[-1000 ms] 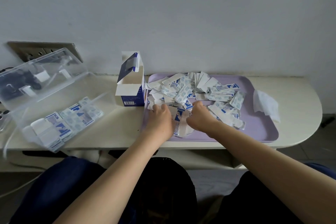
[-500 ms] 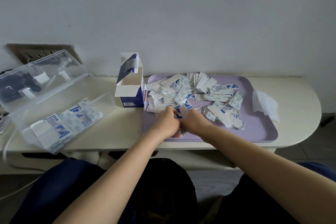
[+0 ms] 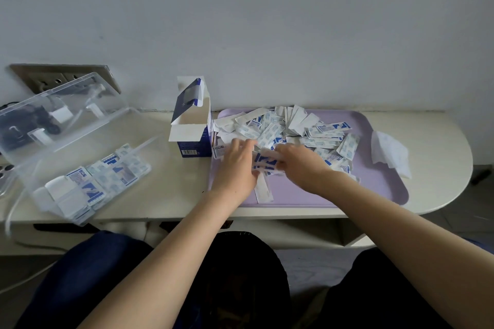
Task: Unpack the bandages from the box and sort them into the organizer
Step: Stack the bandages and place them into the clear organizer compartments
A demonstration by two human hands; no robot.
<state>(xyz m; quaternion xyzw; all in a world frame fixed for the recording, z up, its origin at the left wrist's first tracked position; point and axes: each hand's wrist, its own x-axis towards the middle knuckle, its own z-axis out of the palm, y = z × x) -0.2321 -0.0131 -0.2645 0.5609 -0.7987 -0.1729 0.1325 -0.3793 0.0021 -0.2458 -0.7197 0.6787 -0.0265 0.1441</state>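
Bandages [image 3: 294, 128]: wrapped strips heaped across the lavender tray [image 3: 374, 189]. Small bundle [image 3: 263, 164] gripped between left hand [image 3: 235, 168] and right hand [image 3: 302, 165], fingers curled round it, blurred. Opened box [image 3: 191, 131] stands just left of the tray. Clear organizer [image 3: 88, 168] farther left on the bench [image 3: 173, 189], more bandages inside.

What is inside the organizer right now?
Wrapped bandages lie in the near half of the organizer; its far half looks bare. What lies under that top layer is covered.
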